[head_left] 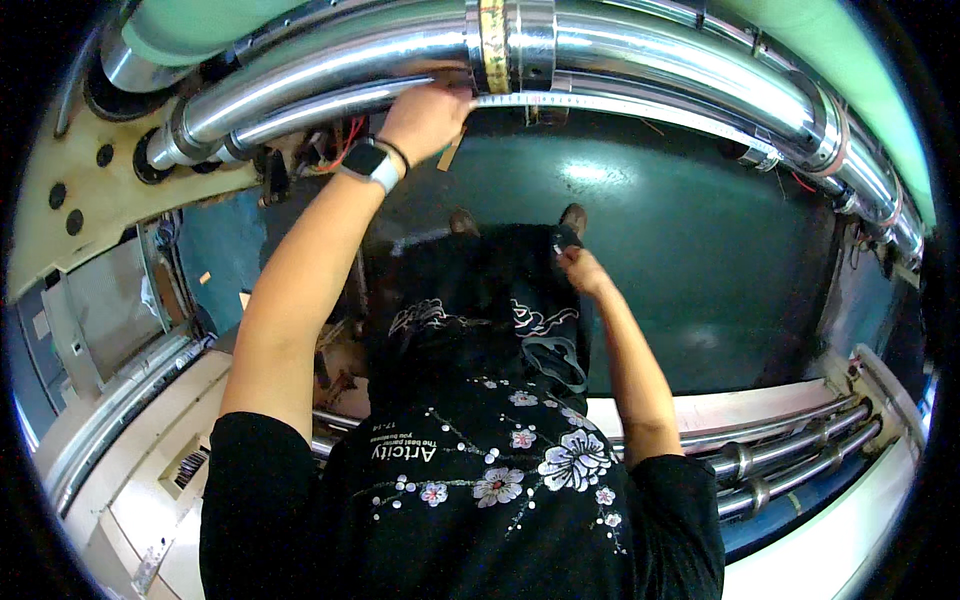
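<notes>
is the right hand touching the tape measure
No, the right hand is down at the dark trousers, while the left hand holds the tape measure against the steel pipes.

A steel tape measure blade (640, 104) lies stretched along the underside of the big polished pipe (330, 65), running from just below the pipe's clamp collar (512, 45) rightward, thin, silvery, slightly bowed, its markings too small to tell.
</notes>
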Available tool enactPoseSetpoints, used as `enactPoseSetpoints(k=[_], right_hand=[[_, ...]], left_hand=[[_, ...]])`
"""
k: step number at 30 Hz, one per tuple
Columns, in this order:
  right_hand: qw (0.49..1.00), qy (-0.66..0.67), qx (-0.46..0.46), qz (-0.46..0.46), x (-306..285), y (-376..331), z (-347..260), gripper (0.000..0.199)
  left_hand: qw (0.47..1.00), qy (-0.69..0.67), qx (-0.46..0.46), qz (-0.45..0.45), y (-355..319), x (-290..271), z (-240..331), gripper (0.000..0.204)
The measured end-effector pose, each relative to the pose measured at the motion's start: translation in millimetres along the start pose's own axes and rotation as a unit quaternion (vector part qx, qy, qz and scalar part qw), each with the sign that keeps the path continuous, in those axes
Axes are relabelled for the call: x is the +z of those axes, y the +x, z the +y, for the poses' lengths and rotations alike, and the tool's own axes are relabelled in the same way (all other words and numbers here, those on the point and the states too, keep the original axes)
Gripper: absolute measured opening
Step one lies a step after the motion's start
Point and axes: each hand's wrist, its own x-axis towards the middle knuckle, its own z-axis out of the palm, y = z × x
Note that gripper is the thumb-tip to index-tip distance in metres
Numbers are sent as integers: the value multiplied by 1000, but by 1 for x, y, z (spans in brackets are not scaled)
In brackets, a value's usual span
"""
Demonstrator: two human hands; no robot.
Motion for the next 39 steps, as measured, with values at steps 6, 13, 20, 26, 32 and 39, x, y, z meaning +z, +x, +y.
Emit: enactPoseSetpoints(k=[6, 13, 20, 26, 32, 39], right_hand=[[956, -49, -250, 143, -131, -92, -144, 17], [904, -280, -248, 206, -136, 13, -154, 22], [883, -340, -270, 177, -136, 40, -155, 23], [876, -364, -268, 167, -148, 39, -158, 20], [772, -439, -348, 301, -150, 42, -159, 15], [766, -391, -273, 432, -123, 54, -137, 26]], left_hand=[[988, -49, 13, -145, -49, 32, 32, 44], [924, -31, -138, -354, -120, 91, -8, 66], [860, -114, -285, -407, -239, 119, -92, 49], [848, -198, -350, -345, -278, 126, -82, 44], [851, -279, -379, -233, -308, 127, -83, 44], [735, -241, -542, -329, -329, 138, -95, 57]])
